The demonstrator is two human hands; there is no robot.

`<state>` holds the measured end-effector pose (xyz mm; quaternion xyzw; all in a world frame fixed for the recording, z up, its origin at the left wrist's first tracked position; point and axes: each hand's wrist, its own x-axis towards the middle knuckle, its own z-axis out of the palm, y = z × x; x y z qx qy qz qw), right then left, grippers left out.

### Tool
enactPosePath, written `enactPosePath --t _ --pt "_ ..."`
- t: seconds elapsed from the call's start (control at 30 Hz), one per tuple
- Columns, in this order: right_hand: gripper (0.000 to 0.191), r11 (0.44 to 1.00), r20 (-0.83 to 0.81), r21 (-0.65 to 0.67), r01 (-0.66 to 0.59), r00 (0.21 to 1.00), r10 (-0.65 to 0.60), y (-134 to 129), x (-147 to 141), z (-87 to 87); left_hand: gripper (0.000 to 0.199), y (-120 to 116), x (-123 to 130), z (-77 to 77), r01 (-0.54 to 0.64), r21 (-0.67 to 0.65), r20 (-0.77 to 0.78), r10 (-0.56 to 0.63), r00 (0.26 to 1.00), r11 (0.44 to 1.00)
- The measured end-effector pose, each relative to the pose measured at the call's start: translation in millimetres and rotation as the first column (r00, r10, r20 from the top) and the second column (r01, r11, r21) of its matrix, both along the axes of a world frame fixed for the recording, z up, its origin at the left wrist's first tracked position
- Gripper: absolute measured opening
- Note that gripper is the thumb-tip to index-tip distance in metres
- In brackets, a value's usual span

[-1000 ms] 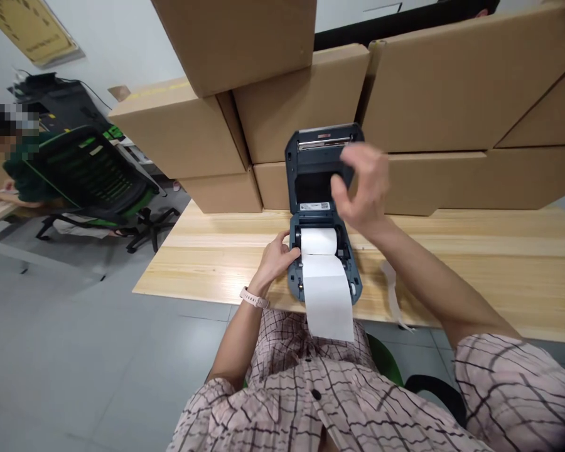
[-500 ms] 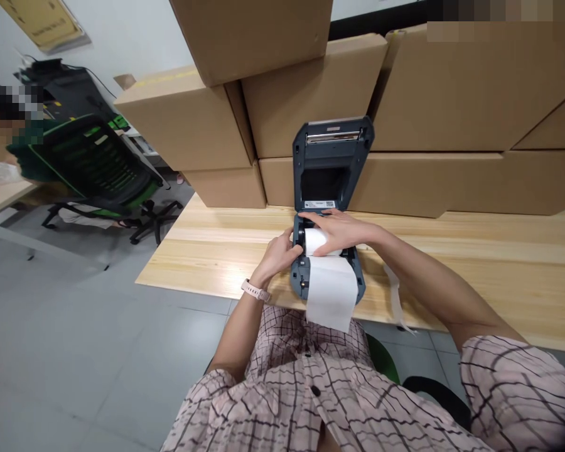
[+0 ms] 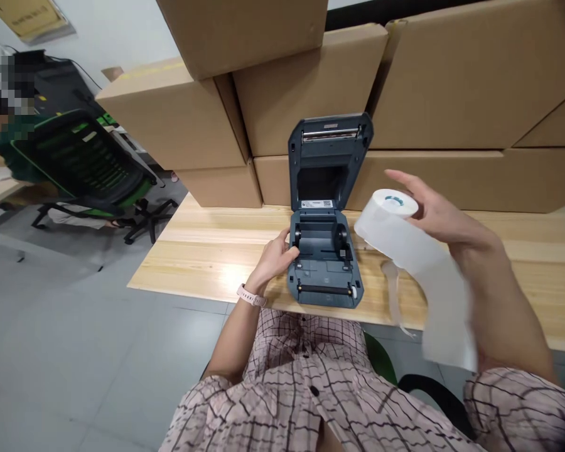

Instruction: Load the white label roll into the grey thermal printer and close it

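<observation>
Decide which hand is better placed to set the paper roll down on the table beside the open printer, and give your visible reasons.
Right. The right hand already holds the paper roll above bare table, right of the printer. The left hand rests on the printer's left edge.

The scene is viewed from one head-worn camera, aimed forward and steeply down, close above the hands; the printer is framed centrally, just beyond the fingers.

White paper roll, tail unspooled, beside open grey printer
</observation>
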<state>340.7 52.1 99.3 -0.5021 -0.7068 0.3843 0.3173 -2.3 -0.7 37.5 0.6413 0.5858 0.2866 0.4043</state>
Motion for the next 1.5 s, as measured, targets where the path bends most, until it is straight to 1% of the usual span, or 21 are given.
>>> enactPosePath --t 0.1,0.23,0.33,0.4,0.47,0.53,0.6,0.63,0.7,0.8,0.93,1.0,1.07,1.13,1.23,1.37,1.4,1.5 --pt "0.108 1.000 0.025 -0.002 0.025 0.999 -0.025 22 3 -27.6 0.071 0 0 -1.4 -0.002 -0.002 0.004 0.002 1.000 1.000" --pt "0.120 0.998 -0.010 -0.060 0.025 1.000 -0.026 45 -3 -65.5 0.070 1 0 -3.3 -0.008 0.004 0.020 0.008 1.000 1.000" --pt "0.119 0.995 -0.061 -0.098 0.020 0.998 -0.026 47 -7 -86.6 0.071 0 0 -4.1 -0.011 0.007 0.040 0.011 0.999 1.000" --pt "0.116 0.992 -0.125 -0.127 0.019 0.992 -0.035 42 -3 -94.8 0.071 0 -1 -4.6 -0.010 0.008 0.044 0.010 0.999 1.000" --pt "0.105 0.988 -0.220 -0.144 0.057 0.972 -0.088 31 11 -99.4 0.072 0 -1 -4.9 -0.009 0.009 0.039 0.008 0.999 1.000" --pt "0.083 0.975 -0.298 -0.170 0.142 0.936 -0.188 15 32 -102.6 0.073 0 -2 -4.9 -0.007 0.007 0.026 0.007 1.000 1.000" --pt "0.063 0.953 -0.315 -0.215 0.215 0.908 -0.276 -7 53 -105.7 0.073 1 -2 -5.2 -0.010 0.004 0.021 0.010 1.000 1.000" --pt "0.059 0.944 -0.306 -0.242 0.223 0.906 -0.292 -18 61 -107.2 0.073 1 -2 -5.8 -0.012 0.005 0.024 0.012 1.000 1.000" --pt "0.058 0.939 -0.283 -0.303 0.163 0.926 -0.252 -39 67 -110.3 0.071 2 -2 -8.2 -0.013 0.010 0.043 0.013 0.999 1.000" --pt "0.059 0.940 -0.253 -0.338 0.042 0.958 -0.133 -57 55 -114.8 0.065 3 -2 -13.5 -0.010 0.022 0.090 0.008 0.996 1.000" --pt "0.052 0.951 -0.210 -0.308 -0.008 0.976 -0.060 -59 31 -120.2 0.065 3 -1 -15.9 -0.028 0.019 0.126 0.025 0.992 0.999" --pt "0.056 0.956 -0.210 -0.289 -0.047 0.978 -0.015 -58 24 -120.9 0.067 2 0 -15.0 -0.034 0.012 0.130 0.032 0.991 0.999" --pt "0.064 0.959 -0.212 -0.267 -0.092 0.977 0.035 -58 22 -120.0 0.068 2 0 -14.3 -0.033 0.013 0.134 0.031 0.991 0.999" --pt "0.069 0.959 -0.213 -0.261 -0.112 0.975 0.056 -58 21 -118.6 0.068 2 0 -14.6 -0.033 0.019 0.134 0.030 0.990 0.999" --pt "0.065 0.956 -0.225 -0.276 -0.104 0.974 0.041 -58 20 -119.0 0.067 3 0 -16.5 -0.030 0.023 0.134 0.026 0.991 0.999" --pt "0.050 0.941 -0.300 -0.336 -0.035 0.951 -0.072 -57 21 -122.8 0.071 3 0 -18.6 -0.025 0.017 0.147 0.022 0.989 1.000" --pt "0.047 0.941 -0.311 -0.337 -0.030 0.947 -0.081 -57 22 -122.8 0.072 3 0 -18.7 -0.025 0.019 0.147 0.022 0.989 0.999" --pt "0.045 0.945 -0.290 -0.317 -0.077 0.957 -0.019 -58 18 -119.3 0.073 2 1 -18.2 -0.028 0.026 0.146 0.024 0.989 0.999"
